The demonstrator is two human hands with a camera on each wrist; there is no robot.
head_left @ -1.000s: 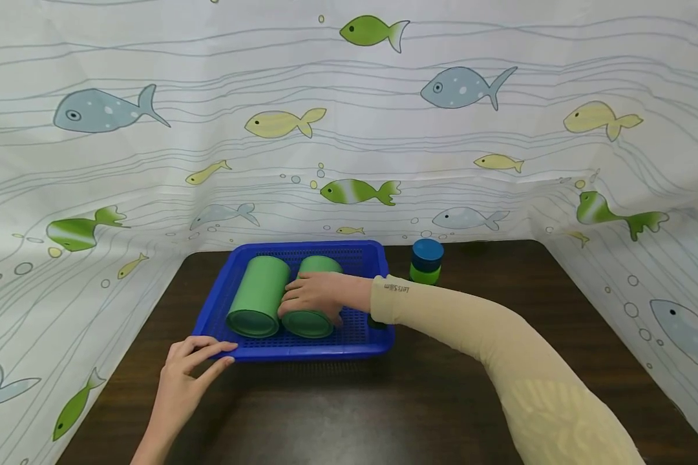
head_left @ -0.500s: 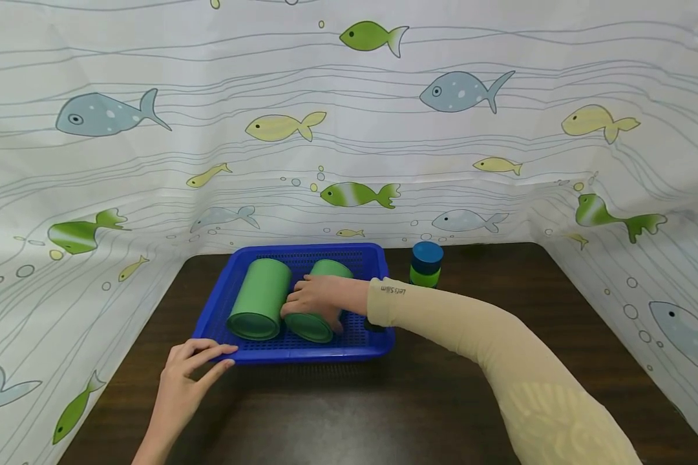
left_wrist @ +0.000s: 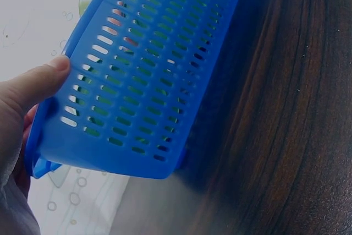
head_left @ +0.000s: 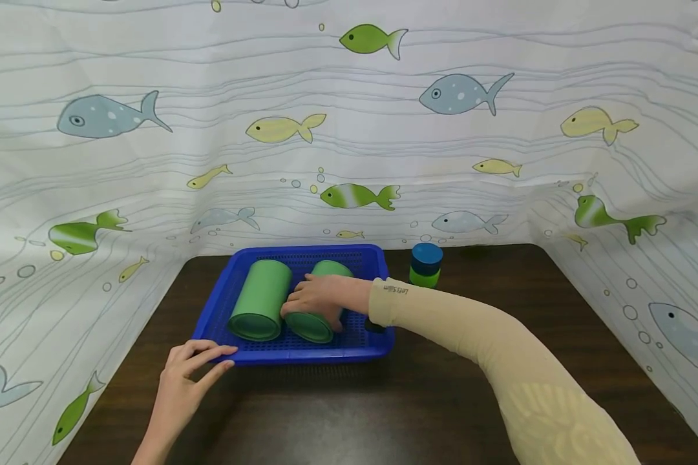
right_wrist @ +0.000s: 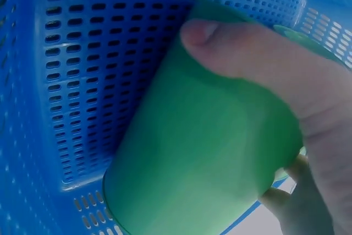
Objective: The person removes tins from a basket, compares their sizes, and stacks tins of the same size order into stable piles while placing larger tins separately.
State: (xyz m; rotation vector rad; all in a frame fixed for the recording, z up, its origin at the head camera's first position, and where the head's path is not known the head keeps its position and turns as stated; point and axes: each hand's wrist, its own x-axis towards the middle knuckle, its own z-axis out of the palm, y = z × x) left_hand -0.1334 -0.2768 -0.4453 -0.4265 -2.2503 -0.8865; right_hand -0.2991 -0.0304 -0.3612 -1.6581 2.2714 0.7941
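Note:
Two green cylindrical cans lie on their sides in a blue perforated plastic basket (head_left: 302,354). My right hand (head_left: 316,298) grips the right can (right_wrist: 203,136), with the thumb on one side and fingers round the other in the right wrist view. That can lies slanted, its far end towards the right. The left can (head_left: 260,300) lies beside it, untouched by the thumb. At the basket's front left corner, my left hand (head_left: 187,371) pinches the rim. Its thumb (left_wrist: 52,78) presses the outer wall in the left wrist view; its other fingers are mostly hidden behind the rim.
A small round container with a blue top and bright green base (head_left: 426,265) stands right of the basket. The dark wooden table (head_left: 337,420) meets a fish-print sheet (head_left: 372,148) at the back and both sides.
The far end of the right can has swung to the right under my right hand, which shifted slightly with it. The left hand stays on the rim.

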